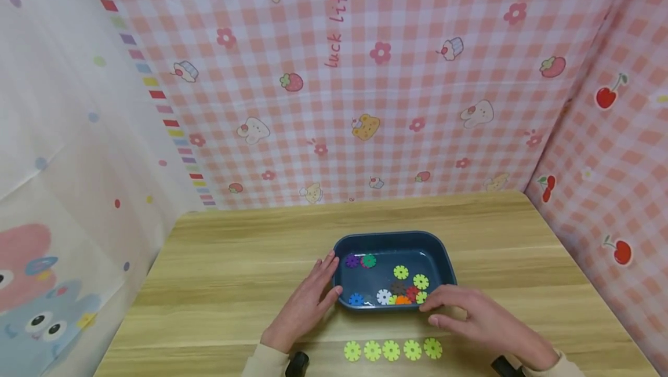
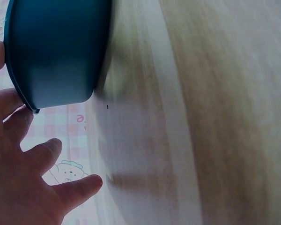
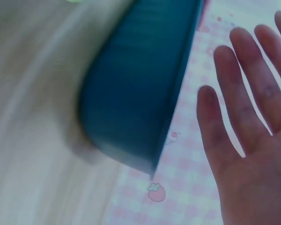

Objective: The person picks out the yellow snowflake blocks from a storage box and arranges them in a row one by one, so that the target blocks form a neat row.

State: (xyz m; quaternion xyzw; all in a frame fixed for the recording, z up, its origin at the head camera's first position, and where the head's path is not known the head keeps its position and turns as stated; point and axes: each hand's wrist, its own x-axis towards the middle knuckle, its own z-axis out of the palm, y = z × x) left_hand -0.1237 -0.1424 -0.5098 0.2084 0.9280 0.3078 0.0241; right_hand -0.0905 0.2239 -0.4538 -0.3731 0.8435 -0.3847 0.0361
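Note:
A dark blue plastic basin (image 1: 377, 277) stands on the table, holding several toothed plastic discs. At its left side my left hand (image 1: 308, 296) has its fingertips against the rim, its fingers spread and holding nothing. My right hand (image 1: 475, 314) is at the front right corner, fingertips right by the rim near a yellow-green disc (image 1: 420, 282). In the right wrist view the fingers of the right hand (image 3: 253, 117) are straight beside the basin wall (image 3: 136, 84). Inside the basin, a blue disc (image 1: 356, 299), a white disc (image 1: 384, 296) and an orange disc (image 1: 403, 300) lie near the front wall.
Several yellow-green discs (image 1: 391, 350) lie in a straight row on the wooden table (image 1: 235, 272) in front of the basin. A purple disc (image 1: 352, 260) and a green disc (image 1: 369, 260) lie at the basin's back left. A pink checked cloth (image 1: 334, 98) hangs behind the table.

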